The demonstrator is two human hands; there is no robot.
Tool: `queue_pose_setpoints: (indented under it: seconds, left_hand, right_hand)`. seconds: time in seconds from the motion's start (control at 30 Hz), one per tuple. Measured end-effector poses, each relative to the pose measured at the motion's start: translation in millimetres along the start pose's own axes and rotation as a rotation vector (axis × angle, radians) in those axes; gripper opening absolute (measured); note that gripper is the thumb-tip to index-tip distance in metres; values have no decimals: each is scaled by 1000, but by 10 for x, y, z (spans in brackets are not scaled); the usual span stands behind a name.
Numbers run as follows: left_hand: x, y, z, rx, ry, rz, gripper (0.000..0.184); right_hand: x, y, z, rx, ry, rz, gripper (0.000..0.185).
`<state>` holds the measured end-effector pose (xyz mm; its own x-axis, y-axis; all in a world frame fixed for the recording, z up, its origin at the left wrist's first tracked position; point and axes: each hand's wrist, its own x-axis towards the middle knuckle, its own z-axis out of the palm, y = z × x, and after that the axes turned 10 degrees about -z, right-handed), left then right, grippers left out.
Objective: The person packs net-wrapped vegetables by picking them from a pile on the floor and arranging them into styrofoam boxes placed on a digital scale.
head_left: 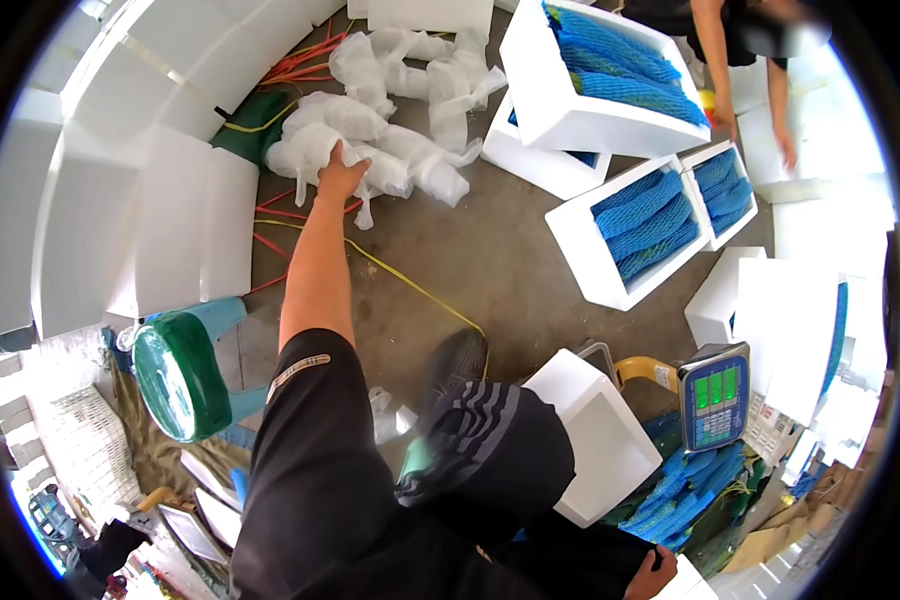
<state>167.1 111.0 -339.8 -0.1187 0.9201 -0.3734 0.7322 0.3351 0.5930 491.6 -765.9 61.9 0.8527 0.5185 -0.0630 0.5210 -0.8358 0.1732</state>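
My left hand (342, 174) reaches far forward onto a pile of bundled clear plastic bags (325, 140). Its index finger and thumb are apart and touch the plastic; the other fingers are mostly hidden. More crumpled bags (450, 110) lie just beyond on the floor. Close to my body at the lower right, my right hand (652, 575) is partly visible beside black cloth (590, 560). Its fingers are curled, and what they hold, if anything, cannot be made out. Nearest to it is a tilted white foam box (610, 440).
White foam boxes (570, 215) hold blue netted bundles at the upper right, near another person's hands (785, 150). A digital scale display (715, 400) stands right, above loose blue netting (685, 495). A green stool (180, 375) is left. Yellow strapping (410, 282) crosses the floor.
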Motion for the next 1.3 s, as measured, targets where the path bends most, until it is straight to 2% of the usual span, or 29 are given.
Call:
queue_pose_setpoints:
  seconds: [0.17, 0.23, 0.27, 0.37, 0.47, 0.57, 0.67, 0.77, 0.83, 0.93, 1.03, 1.07, 1.17, 1.23, 1.3]
  left_hand:
    - [-180, 311, -118, -128, 34, -271, 90]
    - [-242, 326, -182, -140, 63, -283, 79]
    - [-315, 400, -224, -137, 93, -340, 68]
    - [-248, 124, -130, -175, 139, -338, 65]
    - [-631, 72, -229, 21, 243, -230, 61]
    - [-949, -411, -244, 119, 176, -50, 63]
    - [-1680, -933, -336, 234, 6, 11, 70]
    - [-2531, -1500, -275, 350, -62, 98, 86]
    - [-3048, -1654, -280, 426, -124, 54, 97]
    - [-3461, -1649, -289, 644, -156, 116, 100]
    - [-3466, -1729, -50, 607, -136, 110, 99]
    - [-3388, -1765, -8, 553, -235, 45, 99]
    - [-3335, -1513, -199, 330, -358, -99, 91]
    - [-3267, -1445, -335, 119, -389, -117, 80]
    - [-3340, -1192, -691, -186, -541, -87, 77]
  right_hand:
    - [-9, 64, 91, 21, 24, 18, 35]
    - [17, 83, 109, 67, 4, 11, 36]
    - [31, 78, 102, 89, -8, 7, 36]
    - [110, 114, 157, -27, -29, -19, 37]
    - [187, 52, 105, -21, -88, 23, 36]
    - [195, 158, 185, 92, -45, 33, 22]
    - [194, -17, 126, 88, 10, -9, 20]
    - [202, -75, 75, 138, -14, 24, 22]
    - [197, -98, 53, 125, -2, 12, 20]
    - [142, -56, 88, 102, 39, -17, 19]
    - [100, 6, 118, 120, 65, -40, 19]
    - [72, -2, 123, 93, 102, -53, 19]
    - [43, -219, -69, 110, 118, -90, 18]
    - [-2, -239, -90, 170, 172, -86, 18]
    - [-4, -201, 9, 296, 286, -108, 21]
